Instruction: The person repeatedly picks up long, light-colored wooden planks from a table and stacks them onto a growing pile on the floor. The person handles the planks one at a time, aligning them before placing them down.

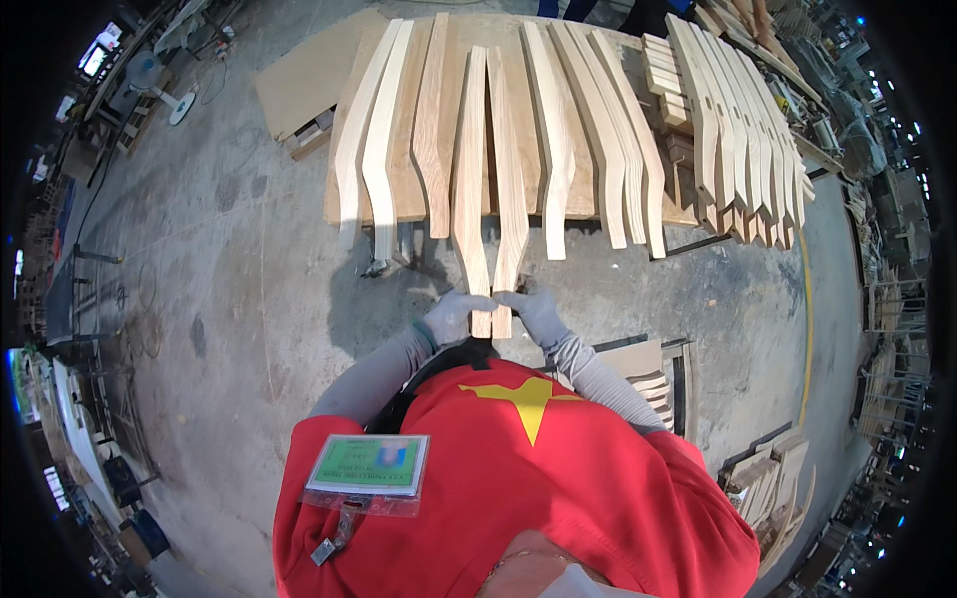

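Observation:
Two curved wooden legs lie side by side, their far ends on the worktable [508,120] and their near ends reaching out toward my body. Round the near end of the left wooden leg [470,189] my left hand [457,317], in a pale grey glove, is closed. My right hand [533,314], gloved the same way, grips the right wooden leg [511,194]. The near ends sit almost level and close together, while a narrow dark gap shows between the legs farther up. A reddish wooden leg [431,140] lies just left of the pair.
Pale curved legs [379,140] rest at the table's left; several more [608,130] lie right of the pair. A dense row of similar pieces [743,140] covers the right end. A cardboard sheet [309,75] stands behind left. Wood stacks [773,478] are at lower right.

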A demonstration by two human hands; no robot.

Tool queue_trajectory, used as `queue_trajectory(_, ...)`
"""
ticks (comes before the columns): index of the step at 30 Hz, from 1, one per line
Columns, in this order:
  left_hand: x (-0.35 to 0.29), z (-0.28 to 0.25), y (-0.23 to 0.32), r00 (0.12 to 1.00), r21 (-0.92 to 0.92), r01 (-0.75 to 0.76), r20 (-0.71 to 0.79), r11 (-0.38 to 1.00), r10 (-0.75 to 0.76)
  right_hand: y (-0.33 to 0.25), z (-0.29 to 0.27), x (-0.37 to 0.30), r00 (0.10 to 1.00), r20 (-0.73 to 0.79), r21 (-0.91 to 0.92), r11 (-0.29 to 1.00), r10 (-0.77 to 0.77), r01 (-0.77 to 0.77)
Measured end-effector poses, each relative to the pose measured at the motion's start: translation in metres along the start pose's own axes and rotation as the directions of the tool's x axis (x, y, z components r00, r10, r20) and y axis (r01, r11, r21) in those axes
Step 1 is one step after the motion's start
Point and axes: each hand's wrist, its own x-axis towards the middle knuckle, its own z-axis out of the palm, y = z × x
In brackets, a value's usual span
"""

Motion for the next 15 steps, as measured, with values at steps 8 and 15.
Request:
queue_trajectory(8, -0.005, 0.02, -0.004, 0.902, 0.818, -0.041, -0.217, 0.574, 0.374, 0.011, 0.008, -0.014, 0.804, -0.151, -0.798, 0.551, -0.575, 0.244)
queue_trajectory(15, 0.015, -0.023, 0.018, 0.995, 0.179, -0.082, -0.037, 0.98, 0.09, -0.089, 0.02, 0.019, 0.948, -0.065, -0.823, 0.553, -0.313, 0.126)
